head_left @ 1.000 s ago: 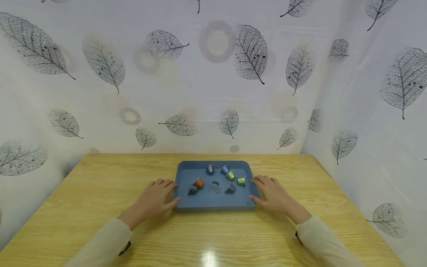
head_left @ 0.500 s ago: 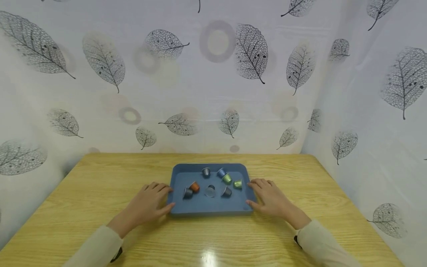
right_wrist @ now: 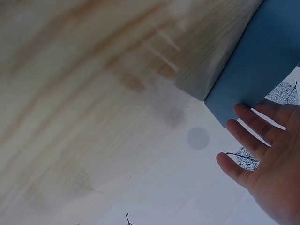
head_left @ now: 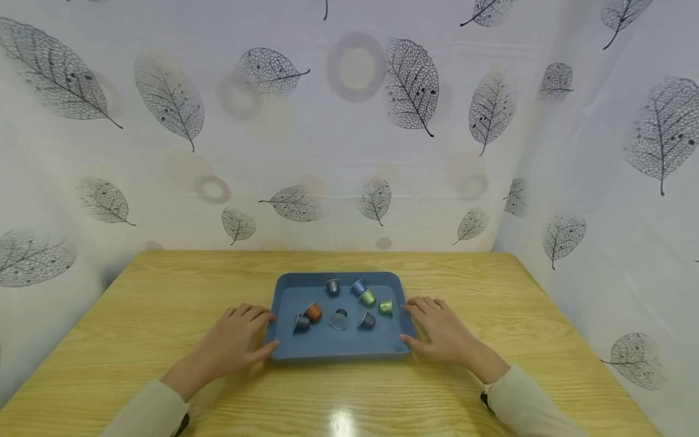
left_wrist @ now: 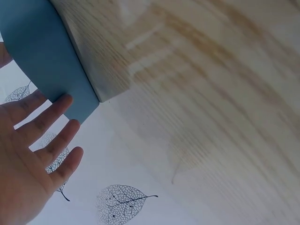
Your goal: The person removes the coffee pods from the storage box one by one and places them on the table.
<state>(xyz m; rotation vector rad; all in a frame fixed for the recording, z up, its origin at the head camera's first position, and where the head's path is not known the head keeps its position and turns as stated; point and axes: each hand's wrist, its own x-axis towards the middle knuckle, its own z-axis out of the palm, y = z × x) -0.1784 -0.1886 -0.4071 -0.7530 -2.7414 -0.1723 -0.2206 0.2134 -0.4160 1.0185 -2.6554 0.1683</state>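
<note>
A blue rectangular tray (head_left: 338, 351) lies on the wooden table in the head view. In it are several small coffee capsules: an orange one (head_left: 313, 312), a blue one (head_left: 358, 287), two green ones (head_left: 385, 307) and several dark grey ones (head_left: 367, 320). My left hand (head_left: 224, 346) touches the tray's left side, thumb towards the front. At the right side, my right hand (head_left: 445, 334) mirrors it. Both wrist views show extended, spread fingers, some tips against the outer wall of the tray (left_wrist: 47, 51). The thumbs are mostly hidden there.
The wooden table (head_left: 191, 273) runs back to a pale curtain (head_left: 327, 139) printed with dark leaves. More of the curtain hangs along both sides. Near the front, a bright reflection shows on the tabletop.
The tray has slid towards me and slightly left with the capsules in it. Both hands have moved along at its sides, the left hand further than the right.
</note>
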